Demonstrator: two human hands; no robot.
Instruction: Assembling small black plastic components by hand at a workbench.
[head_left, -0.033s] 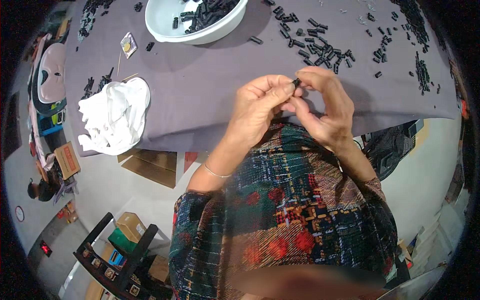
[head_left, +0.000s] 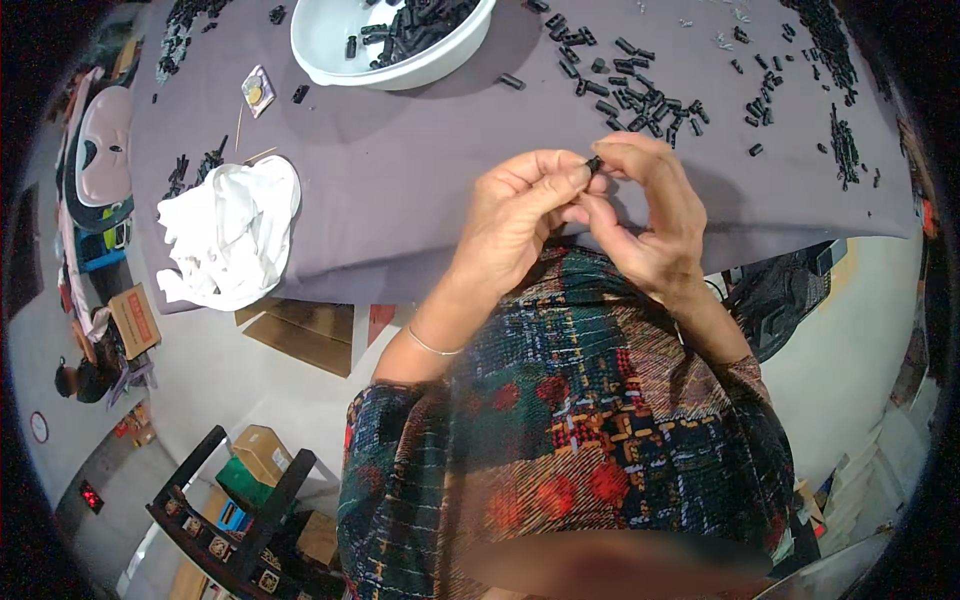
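Observation:
My left hand [head_left: 515, 205] pinches a small black plastic part [head_left: 594, 164] between thumb and forefinger, over the near edge of the table. From the other side my right hand [head_left: 655, 210] closes its fingertips round the same part. Most of the part is hidden by the fingers, so its exact shape cannot be made out. Just beyond my hands lies a loose heap of short black cylindrical parts [head_left: 640, 95]. A white basin [head_left: 340, 72] with many similar black parts in it stands at the far side, left of the heap.
A grey cloth [head_left: 400, 150] covers the table. On its left lie a crumpled white cloth [head_left: 235, 235], thin sticks [head_left: 239, 128] and a small packet [head_left: 257, 92]. More small black parts [head_left: 845, 150] are strewn at the right. Below the table edge is a cardboard box [head_left: 300, 335].

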